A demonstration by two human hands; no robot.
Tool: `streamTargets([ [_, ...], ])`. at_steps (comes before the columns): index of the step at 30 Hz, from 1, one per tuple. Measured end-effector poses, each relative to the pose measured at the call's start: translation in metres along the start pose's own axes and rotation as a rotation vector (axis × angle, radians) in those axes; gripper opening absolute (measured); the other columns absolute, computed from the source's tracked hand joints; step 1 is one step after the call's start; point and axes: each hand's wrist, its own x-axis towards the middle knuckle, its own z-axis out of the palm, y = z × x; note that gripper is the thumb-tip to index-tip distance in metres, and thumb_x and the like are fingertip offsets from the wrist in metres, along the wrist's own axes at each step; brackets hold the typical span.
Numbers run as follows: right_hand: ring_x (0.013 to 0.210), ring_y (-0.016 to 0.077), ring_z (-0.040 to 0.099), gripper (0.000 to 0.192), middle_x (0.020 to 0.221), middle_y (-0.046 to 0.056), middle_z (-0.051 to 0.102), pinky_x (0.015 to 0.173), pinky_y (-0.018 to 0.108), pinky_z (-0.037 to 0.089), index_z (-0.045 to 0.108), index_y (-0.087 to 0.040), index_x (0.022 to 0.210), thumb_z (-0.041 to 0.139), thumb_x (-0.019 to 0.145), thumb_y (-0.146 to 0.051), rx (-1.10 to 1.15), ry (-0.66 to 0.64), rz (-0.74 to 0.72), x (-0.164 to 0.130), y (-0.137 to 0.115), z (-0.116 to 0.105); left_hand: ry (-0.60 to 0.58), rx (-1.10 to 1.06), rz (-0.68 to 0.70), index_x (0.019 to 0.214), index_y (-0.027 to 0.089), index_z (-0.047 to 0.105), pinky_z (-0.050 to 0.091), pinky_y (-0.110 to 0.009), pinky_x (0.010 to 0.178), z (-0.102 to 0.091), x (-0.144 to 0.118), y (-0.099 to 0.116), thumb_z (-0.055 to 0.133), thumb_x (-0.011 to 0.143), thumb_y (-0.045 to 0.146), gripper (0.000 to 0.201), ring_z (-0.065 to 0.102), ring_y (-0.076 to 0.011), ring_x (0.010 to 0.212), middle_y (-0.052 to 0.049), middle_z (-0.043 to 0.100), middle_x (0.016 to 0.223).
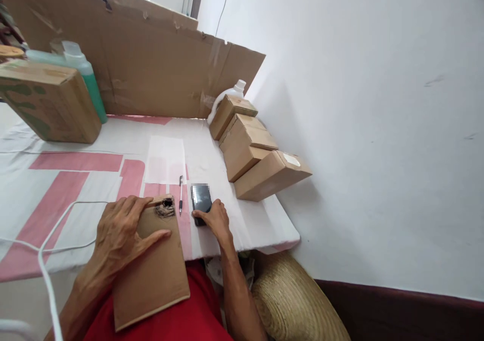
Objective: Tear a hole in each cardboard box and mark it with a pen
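Observation:
A flat piece of brown cardboard (155, 275) lies tilted over the front edge of the table and my lap. Near its top right corner is a small dark hole (167, 204) ringed with black scribbled marks. My left hand (123, 230) grips the upper left part of the cardboard, its thumb stretched across the face. To the right, a dark phone (202, 200) rests on the tablecloth. My right hand (216, 220) holds its lower end, thumb over the near left side. Between the cardboard and the phone lies a pen (180, 195).
A white sheet of paper (165, 154) lies behind the pen. Several cardboard boxes (260, 172) line the table's right side by the wall. A large box (49, 104) and a green-liquid bottle (93, 86) stand at left. White cable (43, 265) crosses the left front.

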Motion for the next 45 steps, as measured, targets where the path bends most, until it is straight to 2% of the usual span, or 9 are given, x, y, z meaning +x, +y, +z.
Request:
streamTargets([
  [5, 0.103, 0.0319, 0.072, 0.039, 0.105, 0.015, 0.079, 0.091, 0.041, 0.055, 0.071, -0.013, 0.104, 0.073, 0.077, -0.042, 0.287, -0.135, -0.083, 0.004, 0.009, 0.004, 0.001, 0.002, -0.017, 0.123, 0.022, 0.062, 0.046, -0.045, 0.087, 0.000, -0.003, 0.000, 0.077, 0.084, 0.064, 0.059, 0.067, -0.0320, 0.095, -0.008, 0.070, 0.106],
  [14, 0.081, 0.0248, 0.079, 0.050, 0.116, 0.013, 0.078, 0.073, 0.041, 0.065, 0.066, -0.019, 0.122, 0.084, 0.083, -0.046, 1.260, -0.477, -0.100, -0.075, -0.007, -0.027, -0.019, -0.006, -0.032, 0.120, 0.021, 0.064, 0.046, -0.045, 0.087, 0.001, 0.001, 0.000, 0.076, 0.083, 0.066, 0.059, 0.067, -0.0325, 0.095, -0.009, 0.071, 0.105],
  [17, 0.085, 0.0268, 0.079, 0.051, 0.116, 0.015, 0.078, 0.076, 0.042, 0.066, 0.068, -0.020, 0.125, 0.079, 0.088, -0.054, 1.336, -0.658, -0.156, -0.101, -0.029, -0.036, -0.035, -0.023, -0.054, 0.120, 0.022, 0.064, 0.047, -0.044, 0.087, -0.001, 0.001, 0.002, 0.077, 0.084, 0.061, 0.055, 0.066, -0.0318, 0.097, -0.008, 0.071, 0.106],
  [21, 0.085, 0.0279, 0.078, 0.086, 0.112, 0.019, 0.079, 0.081, 0.043, 0.064, 0.076, -0.015, 0.116, 0.044, 0.089, -0.090, 1.377, -0.940, -0.122, -0.121, -0.053, -0.030, -0.057, -0.025, -0.065, 0.117, 0.022, 0.064, 0.046, -0.045, 0.086, -0.002, 0.000, 0.005, 0.069, 0.088, 0.046, 0.038, 0.065, -0.0321, 0.097, -0.009, 0.070, 0.105],
  [26, 0.085, 0.0280, 0.078, 0.076, 0.112, 0.016, 0.079, 0.084, 0.046, 0.062, 0.078, -0.017, 0.113, 0.041, 0.096, -0.081, 1.343, -1.140, -0.088, -0.130, -0.060, -0.010, -0.060, 0.038, -0.059, 0.090, 0.023, 0.061, 0.045, -0.043, 0.077, 0.001, -0.002, 0.002, 0.056, 0.084, 0.023, 0.008, 0.061, -0.0305, 0.084, -0.010, 0.067, 0.090],
  [29, 0.083, 0.0259, 0.078, 0.074, 0.111, 0.015, 0.080, 0.082, 0.043, 0.062, 0.078, -0.017, 0.118, 0.042, 0.097, -0.079, 1.340, -1.160, -0.055, -0.134, -0.054, -0.003, -0.033, 0.009, -0.027, 0.098, 0.022, 0.064, 0.044, -0.042, 0.078, 0.002, -0.002, 0.000, 0.055, 0.086, 0.020, 0.016, 0.062, -0.0295, 0.086, -0.010, 0.068, 0.093],
  [35, 0.079, 0.0261, 0.075, 0.083, 0.102, 0.016, 0.079, 0.074, 0.041, 0.061, 0.077, -0.016, 0.116, 0.039, 0.094, -0.087, 1.276, -1.027, -0.057, -0.119, -0.050, -0.018, -0.066, -0.004, -0.061, 0.109, 0.021, 0.064, 0.046, -0.044, 0.084, 0.002, 0.001, 0.000, 0.065, 0.089, 0.035, 0.025, 0.065, -0.0311, 0.093, -0.009, 0.070, 0.100],
  [41, 0.084, 0.0220, 0.063, 0.055, 0.084, 0.004, 0.068, 0.077, 0.034, 0.053, 0.067, -0.023, 0.091, 0.057, 0.089, -0.077, 0.881, -0.095, -0.283, -0.025, -0.026, -0.015, -0.087, -0.038, -0.072, 0.123, 0.021, 0.064, 0.047, -0.048, 0.090, 0.007, 0.008, 0.001, 0.075, 0.085, 0.062, 0.057, 0.066, -0.0332, 0.100, -0.010, 0.071, 0.111],
  [45, 0.066, 0.0162, 0.043, 0.055, 0.067, -0.004, 0.047, 0.063, 0.029, 0.040, 0.045, -0.026, 0.070, 0.046, 0.089, -0.078, 0.566, 0.079, -0.310, 0.025, 0.002, 0.003, -0.113, -0.044, -0.045, 0.123, 0.020, 0.065, 0.048, -0.048, 0.090, 0.012, 0.018, 0.001, 0.075, 0.086, 0.061, 0.057, 0.066, -0.0331, 0.098, -0.010, 0.072, 0.108],
])
